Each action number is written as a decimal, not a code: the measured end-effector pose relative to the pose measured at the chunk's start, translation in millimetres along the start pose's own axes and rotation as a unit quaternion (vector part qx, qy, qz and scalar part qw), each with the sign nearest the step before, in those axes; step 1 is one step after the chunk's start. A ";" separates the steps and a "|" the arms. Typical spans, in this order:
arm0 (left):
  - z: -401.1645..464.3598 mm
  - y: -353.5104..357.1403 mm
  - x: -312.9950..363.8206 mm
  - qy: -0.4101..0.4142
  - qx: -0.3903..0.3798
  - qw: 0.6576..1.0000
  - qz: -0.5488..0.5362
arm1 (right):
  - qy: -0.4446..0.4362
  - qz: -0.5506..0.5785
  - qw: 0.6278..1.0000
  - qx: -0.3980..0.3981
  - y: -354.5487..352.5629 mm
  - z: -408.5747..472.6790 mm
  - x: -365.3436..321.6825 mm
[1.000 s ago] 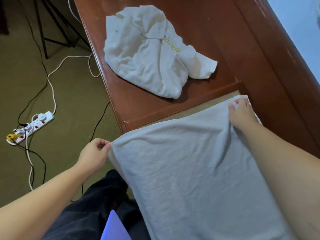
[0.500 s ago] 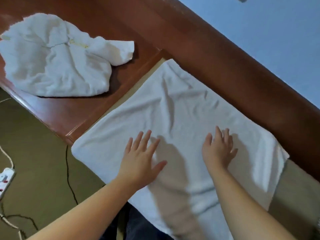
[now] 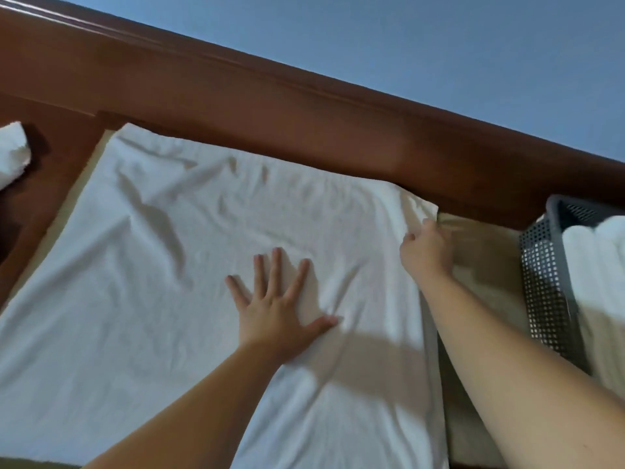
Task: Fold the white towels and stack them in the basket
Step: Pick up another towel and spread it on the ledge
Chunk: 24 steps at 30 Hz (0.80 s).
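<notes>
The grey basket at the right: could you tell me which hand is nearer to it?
Right. The right hand pinches the spread towel's far right corner, close beside the basket; the left hand presses flat mid-towel, farther left.

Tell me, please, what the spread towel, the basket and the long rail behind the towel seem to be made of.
Spread towel: soft white woven cloth, probably cotton; it creases and looks matte.
Basket: grey, probably moulded plastic; its wall is a regular grid of small holes.
Rail: reddish-brown wood or wood veneer with a glossy varnish; light streaks shine along it.
</notes>
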<state>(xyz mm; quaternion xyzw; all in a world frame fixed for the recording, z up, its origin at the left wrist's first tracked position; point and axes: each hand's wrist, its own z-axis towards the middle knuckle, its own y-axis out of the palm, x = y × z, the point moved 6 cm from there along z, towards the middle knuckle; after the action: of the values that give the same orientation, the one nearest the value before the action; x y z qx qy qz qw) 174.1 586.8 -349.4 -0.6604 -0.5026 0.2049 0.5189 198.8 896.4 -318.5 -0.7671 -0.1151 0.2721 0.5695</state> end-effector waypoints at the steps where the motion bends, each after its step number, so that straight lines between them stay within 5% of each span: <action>1: -1.5 -0.3 1.4 -0.003 0.006 1.000 0.003 | 0.009 0.016 1.000 -0.004 -0.8 12.1 4.3; 17: 1.2 -1.6 7.2 -0.014 0.020 0.999 0.023 | 0.002 0.058 0.998 0.039 -17.9 71.3 21.3; 24: 1.4 -2.4 7.6 -0.019 0.021 0.999 0.022 | 0.082 0.067 0.993 -0.056 -18.0 74.6 30.2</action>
<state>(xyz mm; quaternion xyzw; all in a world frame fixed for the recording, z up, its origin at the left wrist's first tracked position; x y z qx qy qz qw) 175.1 594.0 -345.8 -0.6565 -0.4930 0.2392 0.5184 185.2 977.4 -325.5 -0.8234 -0.0310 0.2387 0.5139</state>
